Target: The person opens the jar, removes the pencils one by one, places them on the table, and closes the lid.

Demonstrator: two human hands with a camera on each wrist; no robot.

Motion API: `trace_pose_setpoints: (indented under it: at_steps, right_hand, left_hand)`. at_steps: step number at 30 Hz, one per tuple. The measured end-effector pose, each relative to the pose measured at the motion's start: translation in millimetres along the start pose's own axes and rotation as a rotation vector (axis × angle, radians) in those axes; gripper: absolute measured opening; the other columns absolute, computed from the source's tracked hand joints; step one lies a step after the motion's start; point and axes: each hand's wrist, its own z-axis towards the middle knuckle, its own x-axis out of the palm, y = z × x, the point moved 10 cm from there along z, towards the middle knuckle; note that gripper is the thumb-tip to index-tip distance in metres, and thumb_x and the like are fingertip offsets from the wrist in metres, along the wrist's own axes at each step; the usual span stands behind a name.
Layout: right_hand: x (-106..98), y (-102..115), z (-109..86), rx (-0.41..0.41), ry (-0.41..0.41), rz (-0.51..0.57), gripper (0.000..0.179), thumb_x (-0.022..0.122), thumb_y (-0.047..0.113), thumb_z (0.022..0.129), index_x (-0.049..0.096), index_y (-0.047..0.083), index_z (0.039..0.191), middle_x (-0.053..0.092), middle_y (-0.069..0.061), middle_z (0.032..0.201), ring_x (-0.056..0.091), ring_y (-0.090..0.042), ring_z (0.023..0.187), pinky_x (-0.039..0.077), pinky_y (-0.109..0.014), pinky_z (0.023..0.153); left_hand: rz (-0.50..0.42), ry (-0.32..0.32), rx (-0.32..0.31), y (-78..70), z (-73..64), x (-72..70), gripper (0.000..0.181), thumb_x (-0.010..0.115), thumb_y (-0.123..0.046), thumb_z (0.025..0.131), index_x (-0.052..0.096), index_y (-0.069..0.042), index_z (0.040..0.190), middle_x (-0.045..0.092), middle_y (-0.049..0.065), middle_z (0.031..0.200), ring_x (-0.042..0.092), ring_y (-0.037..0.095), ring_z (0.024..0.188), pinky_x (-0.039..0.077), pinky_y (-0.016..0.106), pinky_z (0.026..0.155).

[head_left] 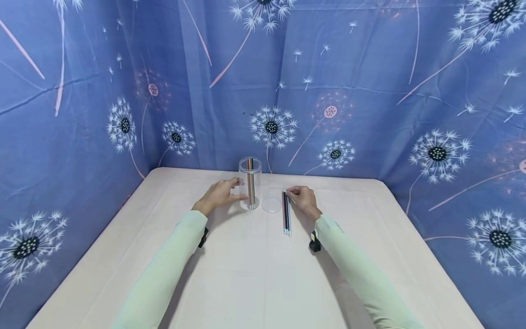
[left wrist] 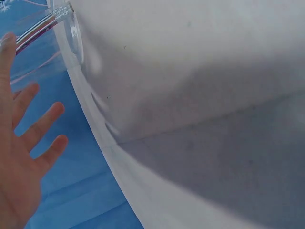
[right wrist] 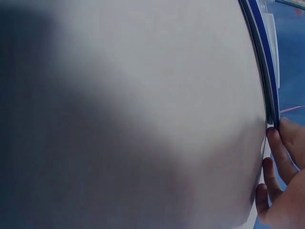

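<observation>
"What is at the far left?"
"A blue cloth (head_left: 82, 151) printed with dandelions, which runs round behind the pale table (head_left: 242, 274) to the right side. Next comes a pale green left sleeve (head_left: 164, 269), with a small black device (head_left: 203, 237) at the wrist."

"And the left hand (head_left: 218, 196)?"
"Its fingers are spread wide, thumb apart from the rest, beside a clear cylindrical container (head_left: 258, 185). I can't tell whether the fingertips touch the wall."

"What does the container hold?"
"A few slim upright sticks (head_left: 251, 189), pencil-like, leaning together. It stands upright near the back edge of the table, its top uncovered."

"Then?"
"A round clear lid (head_left: 271, 205), flat on the table just right of the container. Just beyond it lie the loose sticks (head_left: 286, 217), side by side, dark ones among them; the right wrist view shows a blue one."

"And the right hand (head_left: 303, 198)?"
"Thumb and forefinger are narrow, pinching the blue stick (right wrist: 269, 57) at its far end. Whether they grip a second, I can't tell. The right sleeve (head_left: 363, 274) matches the left."
</observation>
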Motion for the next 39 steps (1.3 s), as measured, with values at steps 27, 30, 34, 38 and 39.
trace_pose_setpoints:
  at_steps: [27, 30, 34, 38, 39]
  right_hand:
    - [-0.8, 0.2, -0.4, -0.015, 0.007, 0.035, 0.018, 0.077, 0.023, 0.096, 0.082, 0.009, 0.107, 0.079, -0.007, 0.105, 0.075, -0.027, 0.102, 0.057, -0.044, 0.097]
    - [-1.1, -0.3, 0.8, -0.005, 0.019, 0.051, 0.018, 0.077, 0.022, 0.096, 0.082, 0.009, 0.108, 0.079, -0.008, 0.107, 0.075, -0.027, 0.105, 0.056, -0.043, 0.100]
    - [-4.9, 2.8, 4.4, 0.009, 0.036, 0.072, 0.020, 0.076, 0.023, 0.098, 0.080, 0.008, 0.111, 0.078, -0.008, 0.109, 0.075, -0.027, 0.105, 0.056, -0.042, 0.101]
    - [-16.8, 17.0, 10.0, -0.022, 0.032, 0.053, 0.023, 0.074, 0.024, 0.099, 0.079, 0.007, 0.114, 0.078, -0.011, 0.111, 0.075, -0.028, 0.102, 0.059, -0.041, 0.097]
    - [-20.9, 21.7, 11.8, -0.037, 0.028, 0.039, 0.024, 0.074, 0.025, 0.099, 0.079, 0.007, 0.114, 0.078, -0.011, 0.111, 0.075, -0.028, 0.102, 0.059, -0.041, 0.095]
  left_hand:
    - [-0.003, -0.001, -0.005, 0.3, 0.0, 0.1, 0.069, 0.076, -0.055, 0.090, 0.057, -0.014, 0.143, 0.062, 0.011, 0.145, 0.060, 0.037, 0.131, 0.048, 0.056, 0.111]
    - [-0.002, 0.001, -0.006, 1.1, 0.0, 0.9, 0.070, 0.077, -0.055, 0.090, 0.057, -0.014, 0.143, 0.062, 0.011, 0.145, 0.060, 0.037, 0.131, 0.048, 0.056, 0.111]
    - [-0.001, 0.002, -0.001, 1.2, -0.1, 1.2, 0.069, 0.077, -0.055, 0.090, 0.058, -0.014, 0.143, 0.063, 0.012, 0.144, 0.060, 0.037, 0.131, 0.048, 0.056, 0.111]
    - [0.000, -0.002, -0.006, 2.0, 0.7, 0.3, 0.069, 0.076, -0.056, 0.090, 0.058, -0.014, 0.142, 0.064, 0.011, 0.143, 0.061, 0.036, 0.130, 0.049, 0.055, 0.110]
    - [0.001, -0.002, -0.008, 2.4, 1.2, 0.1, 0.069, 0.076, -0.057, 0.090, 0.058, -0.014, 0.142, 0.064, 0.011, 0.143, 0.061, 0.036, 0.130, 0.049, 0.055, 0.110]
